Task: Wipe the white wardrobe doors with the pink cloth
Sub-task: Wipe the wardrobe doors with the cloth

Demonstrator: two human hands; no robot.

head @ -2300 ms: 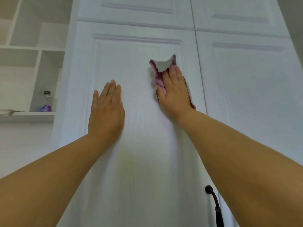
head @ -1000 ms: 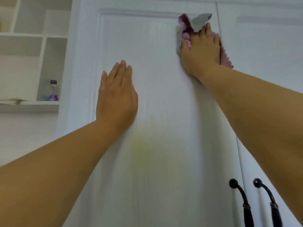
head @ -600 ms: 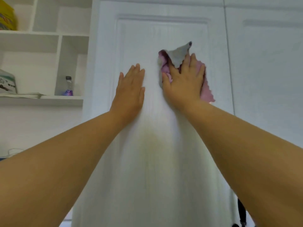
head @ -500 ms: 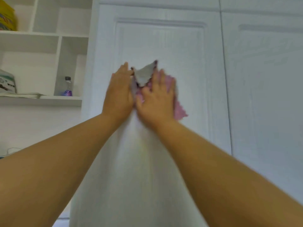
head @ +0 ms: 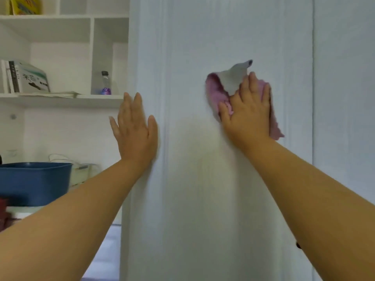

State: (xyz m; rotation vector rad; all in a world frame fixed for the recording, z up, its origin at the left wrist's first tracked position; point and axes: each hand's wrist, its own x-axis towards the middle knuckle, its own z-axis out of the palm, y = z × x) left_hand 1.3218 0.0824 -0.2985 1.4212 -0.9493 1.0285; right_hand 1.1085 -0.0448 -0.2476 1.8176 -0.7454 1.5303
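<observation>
Head view: my right hand (head: 248,112) lies flat on the pink cloth (head: 217,92), fingers straight, pressing it against the white wardrobe door (head: 203,179) in the upper right part of its panel. A grey corner of the cloth sticks up above my fingertips; a pink edge shows to the right of my wrist. My left hand (head: 135,128) is flat, fingers straight and together, palm on the door's left edge, holding nothing. To the left I see open shelves (head: 60,100) with a small bottle (head: 105,83) and books (head: 24,78), and lower down a blue tub (head: 34,183).
</observation>
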